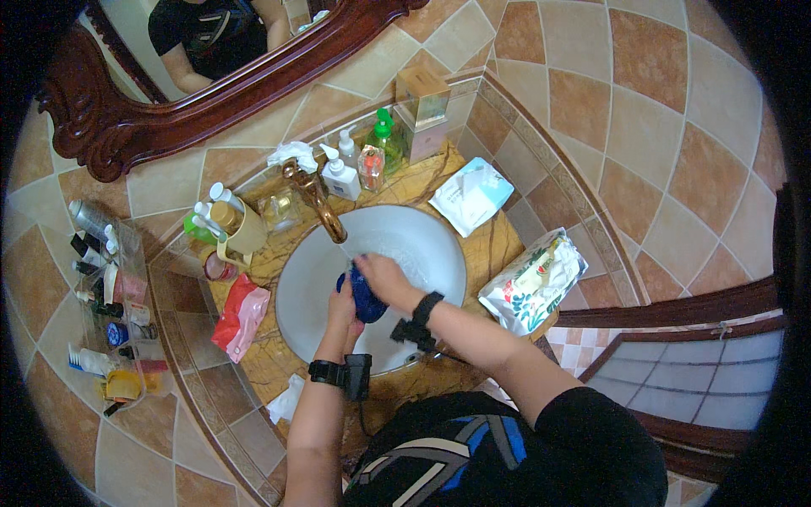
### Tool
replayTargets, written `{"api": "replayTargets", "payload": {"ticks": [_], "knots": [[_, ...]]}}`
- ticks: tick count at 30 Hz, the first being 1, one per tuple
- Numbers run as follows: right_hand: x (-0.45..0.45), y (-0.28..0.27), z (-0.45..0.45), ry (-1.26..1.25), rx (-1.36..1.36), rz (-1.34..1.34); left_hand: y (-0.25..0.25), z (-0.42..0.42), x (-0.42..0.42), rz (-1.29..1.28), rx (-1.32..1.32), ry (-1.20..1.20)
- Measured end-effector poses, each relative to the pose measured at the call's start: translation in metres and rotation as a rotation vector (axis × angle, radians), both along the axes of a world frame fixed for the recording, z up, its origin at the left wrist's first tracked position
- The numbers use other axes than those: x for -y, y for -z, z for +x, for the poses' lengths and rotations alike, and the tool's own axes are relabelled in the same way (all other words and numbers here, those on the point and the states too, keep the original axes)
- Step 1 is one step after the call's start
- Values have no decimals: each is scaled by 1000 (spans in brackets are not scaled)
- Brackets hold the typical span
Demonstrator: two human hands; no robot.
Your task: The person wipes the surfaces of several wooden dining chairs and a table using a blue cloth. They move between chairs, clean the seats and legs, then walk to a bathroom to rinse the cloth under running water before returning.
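Observation:
A dark blue item, perhaps a cloth, is between my hands over the white washbasin. My left hand grips it from the left side, thumb on top. Fingers of my right hand curl over its upper edge, and the fingertips are partly hidden. Just above them, a thin stream of water falls from the bronze-coloured faucet. Black straps with small box-shaped devices are on both wrists.
Pump bottles, a yellow mug of tubes and stacked boxes line the back of the marble counter. Wipe packs lie right, a red-pink packet left. A clear wall rack holds toiletries.

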State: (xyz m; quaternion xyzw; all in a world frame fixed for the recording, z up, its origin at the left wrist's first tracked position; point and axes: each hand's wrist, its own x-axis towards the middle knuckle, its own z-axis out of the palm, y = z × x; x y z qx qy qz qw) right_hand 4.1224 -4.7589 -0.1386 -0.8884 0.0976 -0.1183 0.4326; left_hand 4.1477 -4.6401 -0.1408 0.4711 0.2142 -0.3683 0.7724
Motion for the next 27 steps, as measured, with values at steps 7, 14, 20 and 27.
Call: {"api": "replayTargets", "payload": {"ticks": [7, 14, 20, 27], "knots": [[53, 83, 12, 126, -392, 443, 20, 16, -36, 0, 156, -30], [36, 104, -2, -39, -572, 4, 22, 15, -57, 147, 58, -142], [30, 114, 7, -357, -598, -86, 26, 12, -62, 116, -19, -76], [24, 54, 55, -120, -177, 175, 22, 5, -63, -4, -135, 7]]}}
